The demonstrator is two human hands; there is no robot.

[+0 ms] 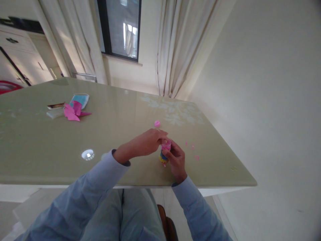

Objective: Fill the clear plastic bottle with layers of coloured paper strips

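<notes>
A small bottle [165, 154], pink at the top with blue and yellow lower down, stands near the table's front edge. My right hand [176, 159] wraps round it from the right, thumb across its front. From the left, my left hand [152, 140] reaches over the bottle's mouth with its fingers bent together. Whatever those fingertips pinch is hidden or too small to name. Just beyond the hands lies a round pink cap [157, 124]. Tiny pink pieces [193, 147] are scattered on the tabletop to the right.
On the left of the glossy greenish table [120, 117] lie a pink folded paper shape [74, 111], a blue face mask [80, 99], a narrow brown-and-white item [56, 106] and a clear wrapper [54, 114]. A white wall [263, 100] borders the right side.
</notes>
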